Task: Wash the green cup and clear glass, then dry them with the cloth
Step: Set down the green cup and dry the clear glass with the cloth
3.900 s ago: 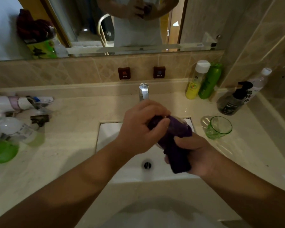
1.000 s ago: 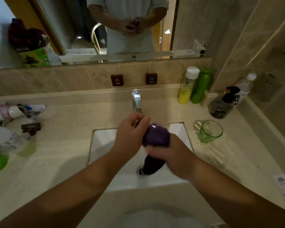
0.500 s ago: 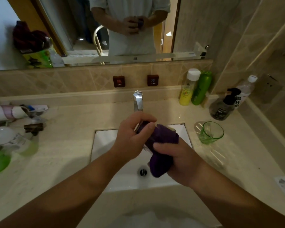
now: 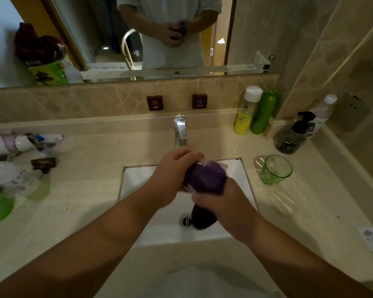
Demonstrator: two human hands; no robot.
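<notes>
The drying step is in hand, it seems: the clear glass (image 4: 199,166) is held over the sink (image 4: 138,175), wrapped in the purple cloth (image 4: 206,179). The glass is gripped by the left hand (image 4: 170,175), fingers curled over its upper end, while the cloth is clutched round its body by the right hand (image 4: 222,201), a dark tail of fabric hanging down toward the drain (image 4: 186,221). Only a glinting edge of the glass is seen above the cloth; the rest is covered, so its dryness cannot be judged. The green cup (image 4: 275,171) is seen upright on the counter (image 4: 84,190), right of the basin, well apart from both hands. Next, a setting-down of the glass beside it is probably called for, once wiped, and care is needed: wet glass is likely slippery.
</notes>
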